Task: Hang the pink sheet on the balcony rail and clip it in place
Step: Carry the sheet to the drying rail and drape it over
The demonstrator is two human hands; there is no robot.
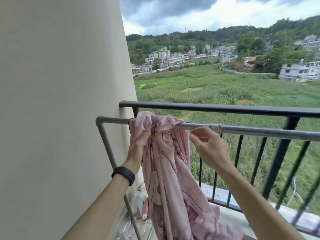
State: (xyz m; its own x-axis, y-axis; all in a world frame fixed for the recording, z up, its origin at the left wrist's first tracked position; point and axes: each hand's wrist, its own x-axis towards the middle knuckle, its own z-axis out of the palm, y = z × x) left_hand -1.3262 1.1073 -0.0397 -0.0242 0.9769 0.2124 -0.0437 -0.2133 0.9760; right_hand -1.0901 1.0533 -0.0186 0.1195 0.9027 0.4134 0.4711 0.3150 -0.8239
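The pink patterned sheet (166,163) hangs bunched over the grey metal pipe rail (259,131) near its left end and trails down to the floor. My left hand (138,144), with a black band on its wrist, grips a fold of the sheet just under the pipe. My right hand (207,144) is to the right of the cloth, just below the pipe, thumb and fingers pinched close together; whether they hold anything is unclear. No clip is visible.
A black balcony railing (225,109) with vertical bars runs behind the pipe. A cream wall (60,101) fills the left. Clear plastic bags and a bottle (140,203) lie on the floor by the pipe's slanted leg (110,153).
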